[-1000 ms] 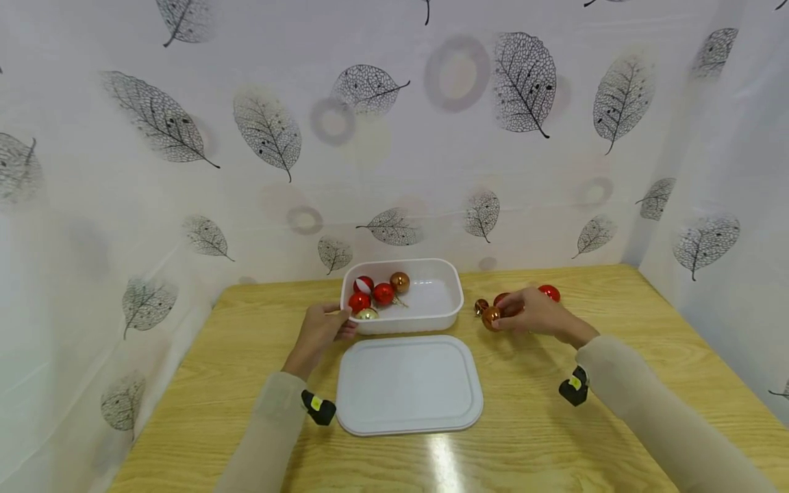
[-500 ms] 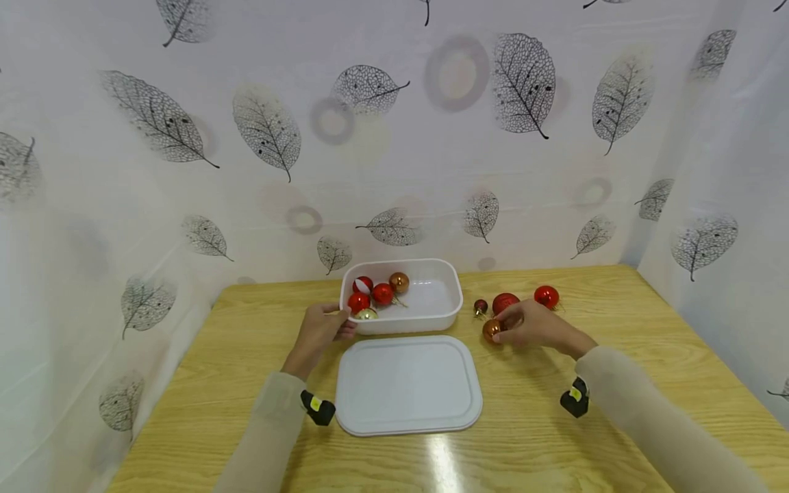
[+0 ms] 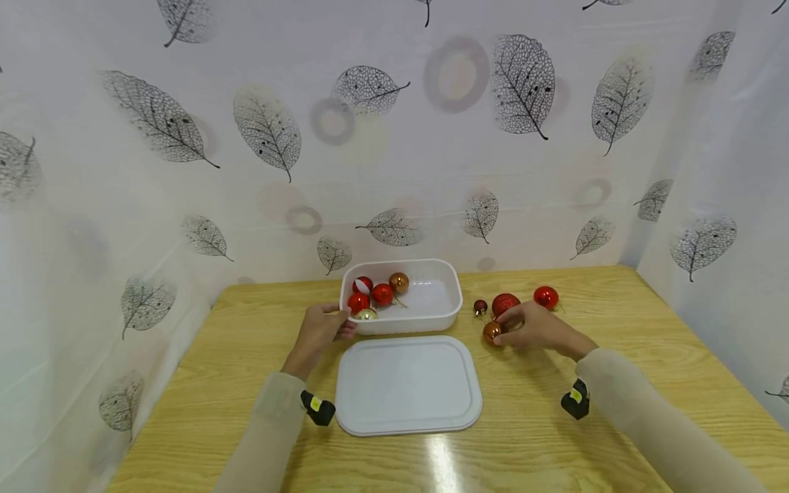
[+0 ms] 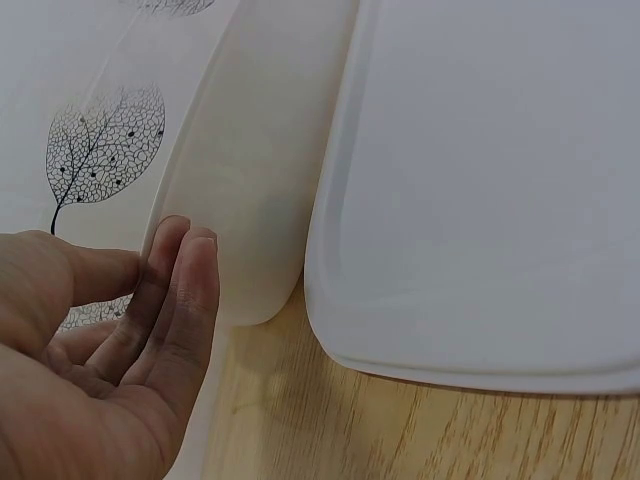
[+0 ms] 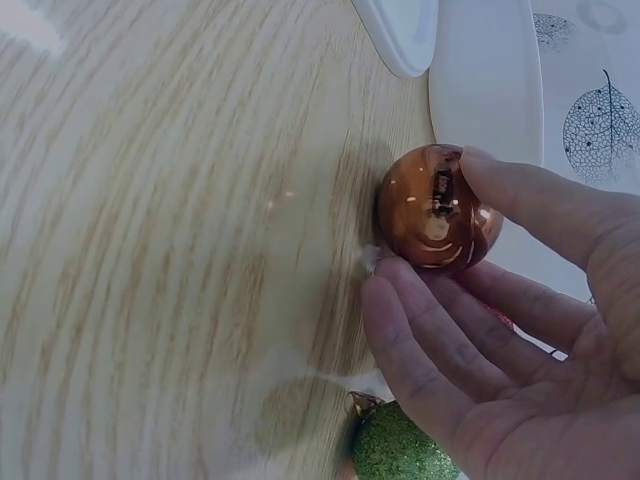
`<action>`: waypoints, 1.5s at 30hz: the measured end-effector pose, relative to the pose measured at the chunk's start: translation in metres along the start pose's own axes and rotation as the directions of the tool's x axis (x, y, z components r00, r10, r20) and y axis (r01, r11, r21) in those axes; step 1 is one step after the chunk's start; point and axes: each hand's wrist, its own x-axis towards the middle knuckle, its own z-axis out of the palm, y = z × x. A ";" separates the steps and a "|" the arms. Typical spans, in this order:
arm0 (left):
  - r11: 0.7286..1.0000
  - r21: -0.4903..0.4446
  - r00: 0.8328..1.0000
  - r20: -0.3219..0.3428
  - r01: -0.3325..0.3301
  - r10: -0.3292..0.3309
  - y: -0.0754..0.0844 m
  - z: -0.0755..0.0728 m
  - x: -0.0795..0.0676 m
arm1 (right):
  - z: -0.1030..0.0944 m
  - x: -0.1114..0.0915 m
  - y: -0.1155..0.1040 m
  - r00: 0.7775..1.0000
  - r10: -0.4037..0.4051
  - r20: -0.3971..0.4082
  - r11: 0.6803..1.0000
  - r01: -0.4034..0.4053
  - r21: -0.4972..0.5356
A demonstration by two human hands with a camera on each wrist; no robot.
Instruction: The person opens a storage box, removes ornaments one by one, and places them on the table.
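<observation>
My left hand (image 3: 317, 333) pinches the left front rim of a white plastic container (image 3: 425, 324) between thumb and fingers, as the left wrist view also shows. Inside lie several Christmas baubles: red ones (image 3: 383, 294), a red-and-white one (image 3: 362, 285), a copper one (image 3: 398, 282) and a pale gold one (image 3: 366, 314). To the right, my right hand (image 3: 535, 329) holds a shiny copper bauble (image 5: 436, 210) with thumb and fingers, low at the tabletop. A textured red bauble (image 3: 505, 305) and a small dark red one (image 3: 480, 307) lie just behind it.
A white lid (image 3: 409, 387) lies flat in front of the container. Another red bauble (image 3: 546, 297) sits farther right. The right wrist view shows a green glitter bauble (image 5: 402, 445) beneath my right hand. Leaf-patterned sheeting (image 3: 401, 171) rises behind the wooden table (image 3: 234, 383).
My right hand has shifted slightly toward me with the copper bauble, baring more of the red baubles behind. My left hand has stayed on the container's rim.
</observation>
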 end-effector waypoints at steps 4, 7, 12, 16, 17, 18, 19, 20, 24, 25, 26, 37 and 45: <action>1.000 -0.003 1.000 -0.003 0.008 -0.008 -0.001 0.000 0.001 | -0.002 0.000 0.000 1.000 0.018 0.003 1.000 -0.018 0.011; 1.000 0.002 1.000 0.000 0.007 -0.007 -0.001 -0.001 0.002 | -0.004 0.000 0.001 1.000 0.030 0.003 1.000 -0.030 0.007; 1.000 0.009 1.000 -0.002 0.010 -0.010 -0.001 -0.002 0.002 | -0.010 0.001 -0.001 0.999 0.045 0.010 0.999 -0.045 0.000; 1.000 0.013 1.000 -0.006 0.022 -0.022 0.000 -0.002 0.002 | -0.016 0.002 -0.006 0.998 0.054 0.012 0.999 -0.054 -0.009; 1.000 0.014 1.000 -0.006 0.024 -0.024 0.000 -0.003 0.002 | -0.018 0.002 -0.008 0.998 0.057 0.010 0.998 -0.057 -0.015; 1.000 0.013 1.000 -0.006 0.025 -0.024 0.000 -0.003 0.002 | -0.020 0.003 -0.010 0.998 0.057 0.006 0.998 -0.057 -0.024; 1.000 0.016 1.000 -0.007 0.025 -0.025 0.000 -0.003 0.002 | -0.021 0.003 -0.012 0.999 0.053 0.003 0.998 -0.053 -0.033; 1.000 0.017 1.000 -0.008 0.025 -0.025 0.000 -0.003 0.002 | -0.023 0.004 -0.014 0.999 0.054 -0.001 0.998 -0.054 -0.038; 1.000 0.019 1.000 -0.005 0.021 -0.021 0.000 -0.003 0.003 | -0.029 0.009 -0.024 0.999 0.044 -0.005 0.998 -0.044 -0.052; 1.000 0.019 1.000 -0.007 0.025 -0.024 0.000 -0.003 0.003 | -0.030 0.010 -0.027 0.999 0.034 0.001 0.998 -0.034 -0.047; 1.000 0.020 1.000 -0.007 0.024 -0.024 -0.001 -0.003 0.004 | -0.031 0.012 -0.030 0.999 0.034 0.004 0.999 -0.034 -0.039; 0.999 0.031 0.999 -0.021 0.045 -0.044 -0.002 -0.001 0.006 | -0.026 0.041 -0.058 0.999 -0.040 0.010 0.997 0.041 -0.060; 0.998 0.035 0.999 -0.019 0.044 -0.043 -0.001 0.000 0.005 | -0.007 0.065 -0.070 0.997 -0.079 0.020 0.997 0.079 -0.002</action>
